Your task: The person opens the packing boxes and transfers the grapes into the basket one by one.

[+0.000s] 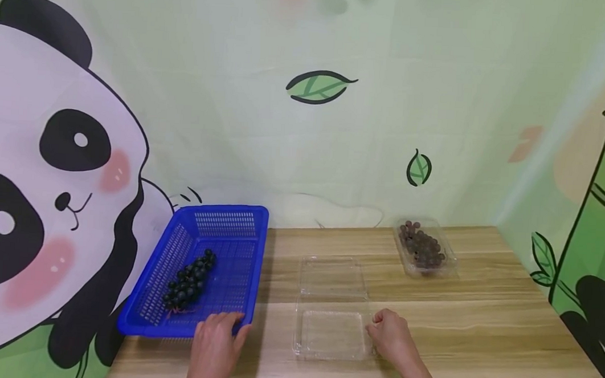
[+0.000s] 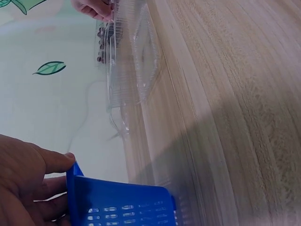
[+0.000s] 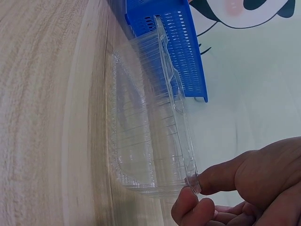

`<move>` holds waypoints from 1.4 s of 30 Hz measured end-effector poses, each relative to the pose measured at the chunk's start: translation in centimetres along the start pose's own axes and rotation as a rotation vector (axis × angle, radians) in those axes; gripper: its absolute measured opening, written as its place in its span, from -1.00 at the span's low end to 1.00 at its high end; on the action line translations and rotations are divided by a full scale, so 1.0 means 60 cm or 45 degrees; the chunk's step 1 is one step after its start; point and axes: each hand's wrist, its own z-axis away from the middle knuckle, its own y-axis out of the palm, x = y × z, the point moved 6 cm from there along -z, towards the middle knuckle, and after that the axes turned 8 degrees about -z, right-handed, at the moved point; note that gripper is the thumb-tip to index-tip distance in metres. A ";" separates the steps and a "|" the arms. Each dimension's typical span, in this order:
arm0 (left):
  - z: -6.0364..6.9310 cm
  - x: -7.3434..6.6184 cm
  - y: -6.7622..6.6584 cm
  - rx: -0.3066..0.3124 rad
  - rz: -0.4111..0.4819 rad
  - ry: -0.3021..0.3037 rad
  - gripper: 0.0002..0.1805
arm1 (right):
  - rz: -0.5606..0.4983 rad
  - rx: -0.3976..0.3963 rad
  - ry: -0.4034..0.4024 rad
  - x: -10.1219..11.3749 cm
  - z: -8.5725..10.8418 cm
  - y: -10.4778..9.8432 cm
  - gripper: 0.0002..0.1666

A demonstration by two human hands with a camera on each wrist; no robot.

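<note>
A blue plastic basket (image 1: 226, 276) holds a bunch of dark grapes (image 1: 190, 283) on the left of the table. My left hand (image 1: 215, 347) grips its near rim; in the left wrist view the thumb (image 2: 59, 161) lies at the rim with the other fingers bent beside it. To the right of the basket lies an unfolded clear plastic clamshell box (image 1: 332, 333), with nothing inside it. My right hand (image 1: 394, 339) pinches the box's right edge between thumb and fingers, as the right wrist view shows at the box's corner (image 3: 188, 176).
Another clear box (image 1: 452, 262) with reddish-brown grapes (image 1: 422, 248) stands at the back right of the wooden table (image 1: 480, 329). Behind the table hangs a pale green backdrop (image 1: 335, 156) with a printed panda and leaves.
</note>
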 end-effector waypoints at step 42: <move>0.002 0.000 0.003 -0.030 0.064 -0.087 -0.82 | -0.068 0.003 0.076 -0.005 -0.025 0.002 -0.83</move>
